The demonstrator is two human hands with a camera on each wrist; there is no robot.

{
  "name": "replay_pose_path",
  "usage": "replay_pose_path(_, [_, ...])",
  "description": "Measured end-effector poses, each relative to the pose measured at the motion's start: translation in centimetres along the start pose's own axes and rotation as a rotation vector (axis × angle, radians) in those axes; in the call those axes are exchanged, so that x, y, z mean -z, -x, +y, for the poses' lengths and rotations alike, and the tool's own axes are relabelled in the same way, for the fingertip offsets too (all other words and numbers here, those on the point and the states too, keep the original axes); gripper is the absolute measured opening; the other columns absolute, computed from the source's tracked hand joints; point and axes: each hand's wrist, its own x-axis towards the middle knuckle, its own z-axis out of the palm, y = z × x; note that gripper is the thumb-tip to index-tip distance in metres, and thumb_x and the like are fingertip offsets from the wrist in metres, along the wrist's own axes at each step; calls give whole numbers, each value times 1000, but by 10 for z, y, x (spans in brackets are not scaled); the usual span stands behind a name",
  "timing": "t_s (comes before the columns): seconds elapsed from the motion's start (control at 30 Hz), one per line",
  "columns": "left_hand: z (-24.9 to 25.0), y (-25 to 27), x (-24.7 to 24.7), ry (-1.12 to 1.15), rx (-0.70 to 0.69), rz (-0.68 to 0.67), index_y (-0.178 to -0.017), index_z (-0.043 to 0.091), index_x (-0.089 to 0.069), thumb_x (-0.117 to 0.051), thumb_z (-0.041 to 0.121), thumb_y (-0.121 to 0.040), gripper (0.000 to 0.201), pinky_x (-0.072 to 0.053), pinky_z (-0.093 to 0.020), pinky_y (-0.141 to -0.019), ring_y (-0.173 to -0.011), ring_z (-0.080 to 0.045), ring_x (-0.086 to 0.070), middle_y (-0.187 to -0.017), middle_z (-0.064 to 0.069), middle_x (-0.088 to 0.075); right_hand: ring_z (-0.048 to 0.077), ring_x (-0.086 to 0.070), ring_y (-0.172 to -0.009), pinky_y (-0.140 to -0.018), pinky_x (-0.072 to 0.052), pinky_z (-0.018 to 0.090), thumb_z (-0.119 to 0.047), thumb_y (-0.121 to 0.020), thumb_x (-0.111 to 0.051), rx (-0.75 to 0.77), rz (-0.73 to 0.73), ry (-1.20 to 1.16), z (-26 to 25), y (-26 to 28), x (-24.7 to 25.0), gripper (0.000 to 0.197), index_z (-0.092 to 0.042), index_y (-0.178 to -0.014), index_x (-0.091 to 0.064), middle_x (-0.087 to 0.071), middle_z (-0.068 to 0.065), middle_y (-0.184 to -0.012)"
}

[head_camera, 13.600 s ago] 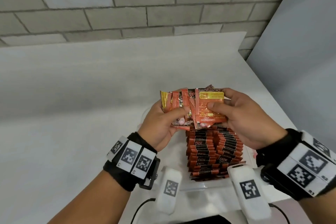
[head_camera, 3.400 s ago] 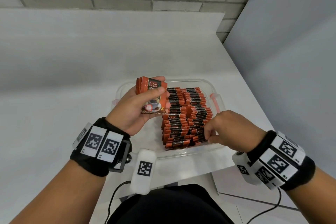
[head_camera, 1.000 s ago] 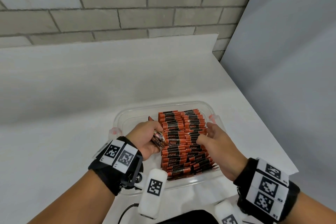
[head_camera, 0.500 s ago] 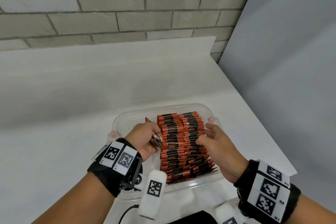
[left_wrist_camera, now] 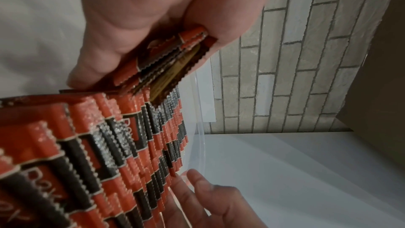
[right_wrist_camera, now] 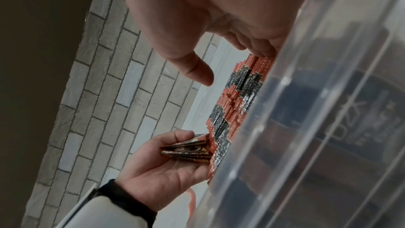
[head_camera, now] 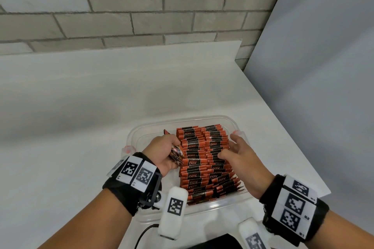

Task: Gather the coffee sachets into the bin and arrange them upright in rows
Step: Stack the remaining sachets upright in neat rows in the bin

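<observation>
Meanwhile, compared with 3.4 s earlier, the left hand [head_camera: 165,152] had come down from above the clear plastic bin [head_camera: 234,124] into its open left part, so the small bundle of sachets [left_wrist_camera: 166,61] it gripped now lay against the left edge of the rows of sachets [head_camera: 204,159] instead of being held up in the air. Its fingers and thumb were curled tight round that bundle, and the left wrist view showed the serrated ends of several packets pressed together, one with a gold face. The right hand [head_camera: 241,158] had shifted from the near end of the rows to their right side, between the rows and the bin's right wall; its fingers were straight and slightly spread, fingertips [right_wrist_camera: 260,52] resting on the packet tops, thumb apart, holding nothing. Over the last 1 s both hands had hardly moved. This suggested the gathering was close to done and the step in hand was slotting the last bundle in, while the right hand steadied the rows. Inside the bin, 2 rows of orange-and-black sachets stood on edge, side by side, running from the far wall toward the near wall and filling the middle and right of it; those nearest the near wall leaned over somewhat. To the left of the rows the bin floor was bare where the left hand sat. No loose sachets showed on the white table [head_camera: 81,117] around the bin. Whether the bundle would stand upright as a 3rd row could not be told yet.
</observation>
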Motion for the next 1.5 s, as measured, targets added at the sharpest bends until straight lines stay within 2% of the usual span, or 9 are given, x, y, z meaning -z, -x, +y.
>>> replay_pose_path(0.2, [5, -1, 2, -43, -19, 15, -70, 8, -51, -39, 0, -88, 23, -45, -37, -69, -62, -27, -56, -60, -11, -61, 0, -56, -82, -59, -41, 16, -6, -91, -53, -12, 21, -1, -5, -3, 3, 28, -31, -97, -42, -53, -19, -95])
replay_pose_path(0.37, [9, -2, 1, -16, -18, 15, -74, 9, -52, -39, -3, -86, 21, -41, -28, -56, -53, -21, -55, -62, -9, -61, -1, -54, -80, -51, -43, 13, -7, -91, -55, -26, 26, 61, -11, -7, 0, 60, -17, -143, -27, -50, -19, -94])
replay_pose_path(0.5, [9, -6, 2, 8, -16, 29, -79, 8, -53, -40, -2, -85, 18, -42, -28, -60, -58, -20, -54, -68, -9, -60, -2, -53, -67, -45, -43, 7, -9, -91, -56, -20, 30, 103, -14, -7, 2, 57, -21, -141, -30, -44, -23, -86])
replay_pose_path(0.63, [7, -8, 2, 20, -25, 28, -82, 8, -55, -41, -4, -84, 19, -43, -26, -58, -55, -18, -54, -70, -9, -60, -3, -54, -62, -47, -42, 8, -8, -92, -56, -25, 23, 107, -15, -10, 1, 38, -31, -113, -33, -44, -24, -84])
replay_pose_path(0.73, [6, -9, 3, 34, -28, 25, -88, 7, -57, -40, -4, -85, 20, -45, -26, -57, -56, -18, -55, -74, -10, -61, -1, -53, -75, -55, -41, 14, -9, -91, -56, -32, 11, 87, -15, -13, 1, 53, -20, -137, -33, -50, -21, -98])
replay_pose_path(0.83, [6, -10, 7, 30, -33, 21, -94, 7, -59, -41, -2, -86, 21, -45, -28, -60, -60, -18, -56, -77, -10, -62, -2, -49, -78, -57, -39, 15, -9, -91, -56, -39, 23, 81, -15, -18, 3, 69, -17, -149, -18, -48, -3, -132])
replay_pose_path(1.17, [6, -11, 7, 66, -27, -21, -98, 2, -62, -39, -5, -86, 27, -50, -30, -58, -65, -21, -60, -86, -14, -63, 9, -49, -99, -58, -40, 16, -8, -89, -56, -31, 37, 129, -18, -27, 5, 72, -18, -149, -18, -36, 4, -148])
replay_pose_path(1.3, [5, -11, 6, 81, -17, -19, -103, 2, -60, -40, -5, -86, 27, -51, -26, -48, -57, -20, -62, -84, -15, -63, 0, -51, -85, -56, -41, 15, -7, -89, -56, -30, 36, 151, -18, -29, 2, 71, -17, -149, -19, -42, 3, -142])
replay_pose_path(1.5, [6, -10, 7, 94, -17, -22, -103, 1, -56, -40, -6, -87, 24, -51, -26, -45, -53, -20, -63, -80, -15, -62, 7, -53, -93, -55, -42, 15, -8, -89, -56, -35, 57, 155, -18, -32, 3, 72, -18, -149, -18, -40, 5, -145])
